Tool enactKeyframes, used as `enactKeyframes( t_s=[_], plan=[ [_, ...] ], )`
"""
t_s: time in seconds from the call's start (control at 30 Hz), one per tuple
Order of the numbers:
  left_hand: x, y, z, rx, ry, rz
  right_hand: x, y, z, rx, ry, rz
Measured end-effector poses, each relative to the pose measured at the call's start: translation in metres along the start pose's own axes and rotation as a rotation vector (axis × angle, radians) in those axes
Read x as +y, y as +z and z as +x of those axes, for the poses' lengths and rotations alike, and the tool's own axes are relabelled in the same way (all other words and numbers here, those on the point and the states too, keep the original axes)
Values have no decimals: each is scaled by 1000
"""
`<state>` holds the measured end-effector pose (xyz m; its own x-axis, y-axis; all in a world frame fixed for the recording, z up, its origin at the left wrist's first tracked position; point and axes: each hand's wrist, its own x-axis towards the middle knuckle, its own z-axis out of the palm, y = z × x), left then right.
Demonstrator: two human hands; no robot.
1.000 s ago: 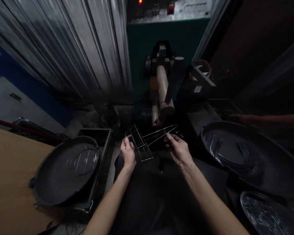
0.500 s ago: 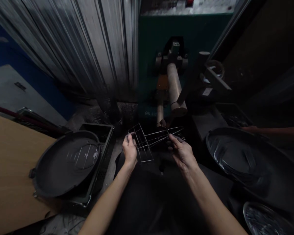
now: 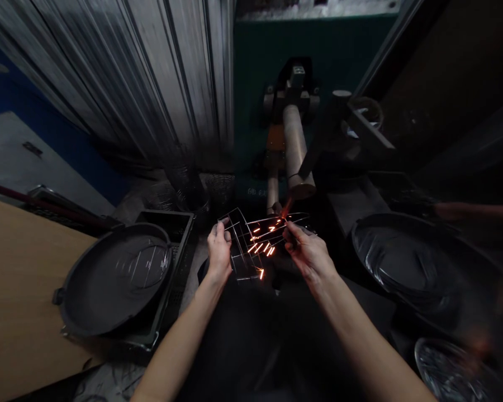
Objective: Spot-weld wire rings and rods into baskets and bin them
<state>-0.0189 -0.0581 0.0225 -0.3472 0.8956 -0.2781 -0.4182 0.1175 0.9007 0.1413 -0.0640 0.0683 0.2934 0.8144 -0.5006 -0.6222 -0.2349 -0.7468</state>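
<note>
My left hand [image 3: 220, 251] is closed on the left edge of a wire rack [image 3: 236, 234], a small frame of thin metal rods. Long wires run from its right side toward my right hand [image 3: 304, 245], whose thumb and fingers pinch the wire part near the machine's tips. Directly above that pinch are the lower electrode arm [image 3: 272, 190] and the thick upper cylinder [image 3: 295, 145] of what looks like a spot welder. Orange sparks [image 3: 262, 248] spray from the contact point down across the rack. Exactly which wire the right fingers grip is hard to make out.
At the left a round black tray [image 3: 109, 301] with wire pieces rests on a crate [image 3: 184, 234]. Another round tray [image 3: 360, 245] with wire rings stands at the right, above a bowl of small metal parts [image 3: 440, 368]. Another person's blurred arm [image 3: 478, 211] reaches in at the far right.
Sparks and a red glow have appeared at the electrode tips. Both hands hold the rack in nearly the same place. The other person's arm at the right has shifted.
</note>
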Motion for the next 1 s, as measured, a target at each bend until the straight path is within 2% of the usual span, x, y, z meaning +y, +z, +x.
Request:
enactKeyframes(
  t_s=[0.1, 0.4, 0.6, 0.77, 0.87, 0.93, 1.0],
  plan=[
    [3, 1, -2, -13, -7, -32, 1, -6, -1, 1, -3, -24],
    [2, 4, 7, 17, 8, -76, 2, -43, 0, 28, -69, -53],
    [7, 5, 12, 39, 37, -54, 0, -46, 0, 83, -11, 4],
    [15, 8, 11, 64, 57, -18, -3, -51, 3, 21, -17, -62],
    [9, 11, 10, 58, 31, -37, -2, -81, 5, 36, -146, -335],
    [-5, 11, 5, 80, 30, -58, -1, -116, 2, 96, -382, -732],
    [-23, 7, -8, 152, 26, -90, -1, -152, -4, 183, -643, -1199]
  ],
)
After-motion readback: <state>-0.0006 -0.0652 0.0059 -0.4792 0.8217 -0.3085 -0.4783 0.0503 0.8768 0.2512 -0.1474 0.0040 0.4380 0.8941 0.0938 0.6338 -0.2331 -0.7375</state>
